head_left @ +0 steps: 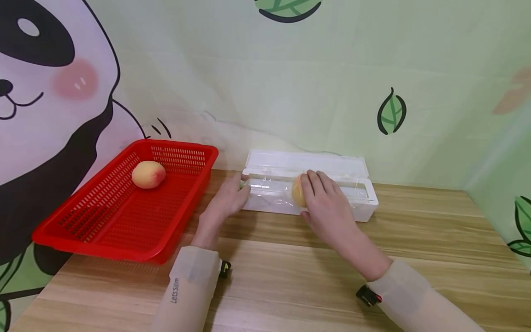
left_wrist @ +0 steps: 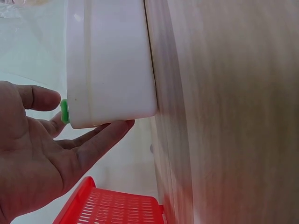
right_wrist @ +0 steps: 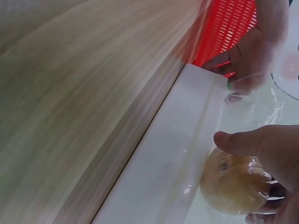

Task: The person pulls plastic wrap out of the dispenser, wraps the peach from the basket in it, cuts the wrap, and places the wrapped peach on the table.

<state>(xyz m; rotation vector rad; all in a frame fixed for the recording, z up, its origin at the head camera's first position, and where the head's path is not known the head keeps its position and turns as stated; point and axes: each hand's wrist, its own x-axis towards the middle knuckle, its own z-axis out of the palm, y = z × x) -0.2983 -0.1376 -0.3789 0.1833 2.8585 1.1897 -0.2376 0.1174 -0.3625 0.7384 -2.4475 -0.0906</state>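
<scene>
A white cling film dispenser (head_left: 269,204) lies lengthwise on the table, its lid (head_left: 307,164) tipped back toward the wall. On top of it my right hand (head_left: 329,207) grips a yellow peach (right_wrist: 231,179), with clear cling film (head_left: 271,186) stretched over the fruit and along the box. My left hand (head_left: 226,198) is at the dispenser's left end. There its thumb and forefinger pinch the green slider (left_wrist: 64,111), while other fingers lie along the end wall. The peach's far side is hidden behind my right hand in the head view.
To the left stands a red plastic basket (head_left: 166,249) with one yellow-pink peach (head_left: 148,174) inside, close beside my left forearm. A printed cloth wall (head_left: 311,92) rises right behind the dispenser. Wooden tabletop (head_left: 286,276) extends in front and to the right.
</scene>
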